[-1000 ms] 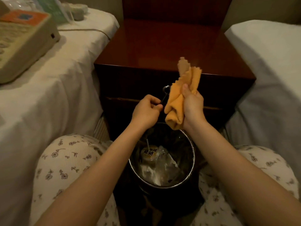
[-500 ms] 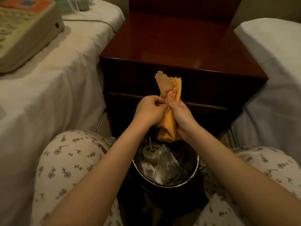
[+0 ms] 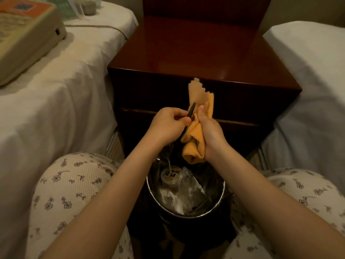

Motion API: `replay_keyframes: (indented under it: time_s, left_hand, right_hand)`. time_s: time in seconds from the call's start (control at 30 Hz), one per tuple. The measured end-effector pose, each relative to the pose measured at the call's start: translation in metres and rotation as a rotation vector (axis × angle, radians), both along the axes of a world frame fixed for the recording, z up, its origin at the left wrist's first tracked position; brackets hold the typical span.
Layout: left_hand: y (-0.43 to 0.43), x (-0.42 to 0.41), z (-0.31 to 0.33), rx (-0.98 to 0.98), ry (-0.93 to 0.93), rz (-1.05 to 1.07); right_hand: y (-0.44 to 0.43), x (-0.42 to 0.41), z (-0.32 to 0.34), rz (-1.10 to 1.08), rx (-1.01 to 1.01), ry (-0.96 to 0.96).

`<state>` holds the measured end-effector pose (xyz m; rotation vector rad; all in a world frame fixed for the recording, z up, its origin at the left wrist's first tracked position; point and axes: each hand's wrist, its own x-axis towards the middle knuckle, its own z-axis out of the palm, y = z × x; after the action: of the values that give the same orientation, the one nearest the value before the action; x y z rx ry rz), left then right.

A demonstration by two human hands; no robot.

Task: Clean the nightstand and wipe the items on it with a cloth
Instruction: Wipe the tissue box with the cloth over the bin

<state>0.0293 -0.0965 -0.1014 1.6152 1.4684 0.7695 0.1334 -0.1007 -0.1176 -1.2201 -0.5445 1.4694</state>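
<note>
The dark red-brown nightstand (image 3: 196, 53) stands ahead between two beds, its top bare. In front of its drawers my right hand (image 3: 211, 131) grips a bunched orange cloth (image 3: 194, 143), with a zigzag-edged corner sticking up. My left hand (image 3: 168, 124) pinches a thin dark item (image 3: 190, 113), shaped like a pen or a slim handle. That item lies against the cloth, and its lower end is hidden between my hands.
A round metal-rimmed trash bin (image 3: 222, 199) sits on the floor between my knees, holding a lidded cup and crumpled wrappers. On the left white bed (image 3: 56, 100) lie a beige telephone (image 3: 24, 40) and packets. Another white bed (image 3: 313, 81) is on the right.
My hands came together and sank in front of the drawers. The dark item in my left hand now lies against the cloth, where earlier it was apart from it.
</note>
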Motion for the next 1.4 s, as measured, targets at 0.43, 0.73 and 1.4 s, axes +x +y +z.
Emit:
replay_keyframes:
  time_s: [0.43, 0.73, 1.4]
  left_hand:
    - [0.003, -0.009, -0.001, 0.056, 0.018, 0.188]
    - [0.012, -0.017, 0.001, -0.007, -0.188, 0.329]
    - [0.005, -0.002, -0.01, 0.011, 0.073, 0.165]
  right_hand:
    - [-0.002, -0.007, 0.003, 0.438, 0.192, -0.263]
    - [-0.003, -0.002, 0.002, 0.509, 0.201, -0.321]
    - [-0.003, -0.008, -0.01, 0.229, 0.082, -0.192]
